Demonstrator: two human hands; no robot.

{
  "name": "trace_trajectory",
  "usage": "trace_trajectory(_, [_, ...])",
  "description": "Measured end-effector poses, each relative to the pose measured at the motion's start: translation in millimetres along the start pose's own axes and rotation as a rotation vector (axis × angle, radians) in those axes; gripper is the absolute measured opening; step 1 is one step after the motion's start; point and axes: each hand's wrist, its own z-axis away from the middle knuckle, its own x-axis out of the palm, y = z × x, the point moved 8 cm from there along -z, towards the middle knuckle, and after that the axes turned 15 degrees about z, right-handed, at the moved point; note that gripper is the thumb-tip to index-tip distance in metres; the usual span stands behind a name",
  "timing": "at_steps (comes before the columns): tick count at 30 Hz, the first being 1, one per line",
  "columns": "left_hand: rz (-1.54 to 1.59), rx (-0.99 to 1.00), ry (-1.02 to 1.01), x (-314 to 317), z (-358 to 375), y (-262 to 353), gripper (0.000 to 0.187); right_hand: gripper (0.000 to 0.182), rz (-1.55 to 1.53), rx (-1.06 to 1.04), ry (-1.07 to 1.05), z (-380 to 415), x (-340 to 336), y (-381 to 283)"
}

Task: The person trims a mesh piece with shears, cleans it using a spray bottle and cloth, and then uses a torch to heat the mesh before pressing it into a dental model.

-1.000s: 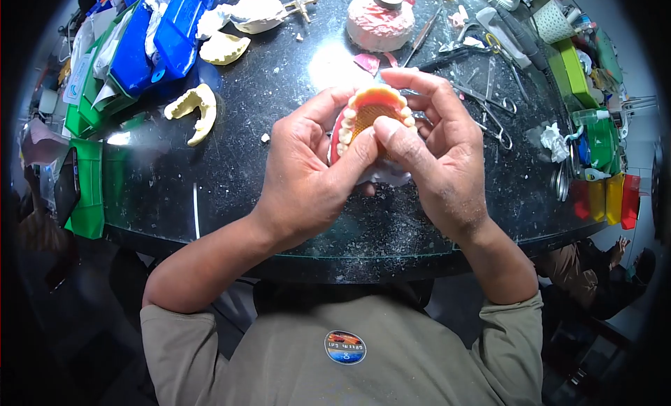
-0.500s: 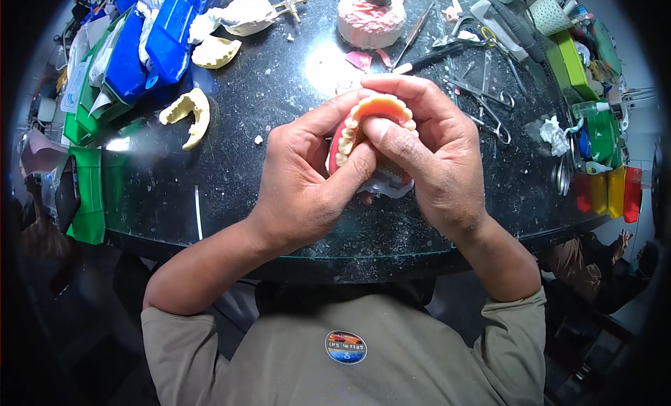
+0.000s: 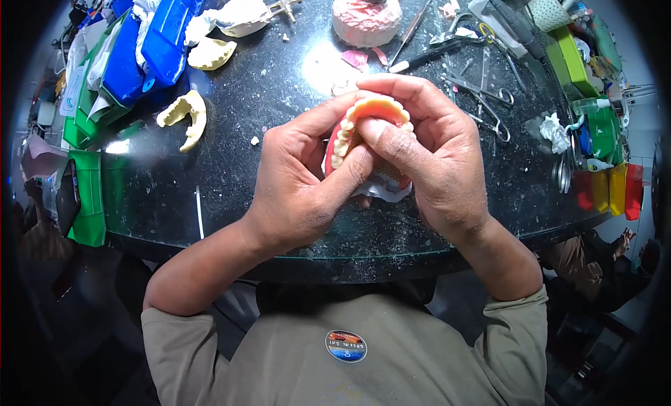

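Between my two hands, over the front part of the black workbench, is a denture (image 3: 381, 107) with cream teeth and a pink-red base. My left hand (image 3: 302, 175) grips its left side, the thumb pressed on the inner surface. From the other side my right hand (image 3: 444, 154) holds it, thumb tip on the palate area and fingers curled around the far edge. A mesh-like golden patch and a whitish rim show below the thumbs. Both hands cover much of the denture, so its underside is hidden.
Yellowish plaster pieces (image 3: 187, 119) lie to the left, near blue (image 3: 168, 39) and green bins (image 3: 85, 196). A round pink-stained plaster block (image 3: 366, 18) stands at the back. Scissors (image 3: 482, 91), a black-handled tool (image 3: 426, 58) and crumpled tissue (image 3: 554, 133) lie to the right.
Almost nothing differs. The view has shifted very slightly, and both hands keep the same hold on the denture.
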Motion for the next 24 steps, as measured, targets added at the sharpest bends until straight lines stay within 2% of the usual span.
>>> trace_trajectory(6, [0.023, -0.128, -0.081, 3.0, -1.2, -3.7, 0.041, 0.032, 0.123, 0.023, -0.012, 1.3, -2.7, -3.6])
trace_trajectory(10, [0.100, -0.142, -0.082, 5.6, -4.1, -8.0, 0.037, 0.034, 0.182, 0.100, -0.044, 4.0, -3.1, -6.9])
trace_trajectory(14, [0.143, -0.268, -0.025, -0.8, -5.2, -10.1, 0.045, 0.045, -0.027, 0.086, -0.055, 2.2, -1.3, -10.7])
trace_trajectory(18, [0.209, -0.257, -0.076, -2.0, -5.0, -7.5, 0.039, 0.050, 0.080, 0.026, -0.091, 4.3, -3.3, -17.5])
trace_trajectory(24, [0.168, -0.222, -0.134, 3.1, -5.6, -7.2, 0.042, 0.046, 0.171, 0.029, -0.111, 6.8, -3.5, -20.2])
